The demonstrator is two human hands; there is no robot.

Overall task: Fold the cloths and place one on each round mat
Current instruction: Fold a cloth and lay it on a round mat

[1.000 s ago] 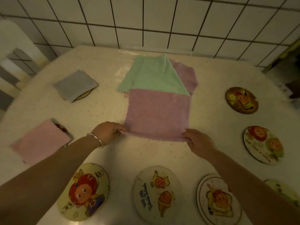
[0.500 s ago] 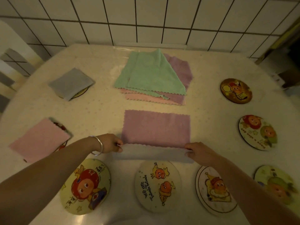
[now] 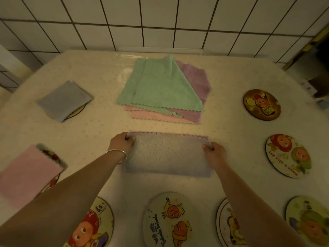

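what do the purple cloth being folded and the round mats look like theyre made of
Purple cloth: looks like soft microfibre or terry, matte, with an embossed diamond pattern and zigzag-cut edges; it bends limply where the left hand and right hand pinch it. Round mats, such as the one nearest the person: seemingly stiff printed board or cork, flat, with a slight sheen and a thin visible edge.

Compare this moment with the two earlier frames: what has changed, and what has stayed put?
Both hands, left hand and right hand, drew the purple cloth off the cloth pile toward the person, then carried its near edge over to the far edge, folding it in half. The grey cloth and pink cloth stayed on their mats.
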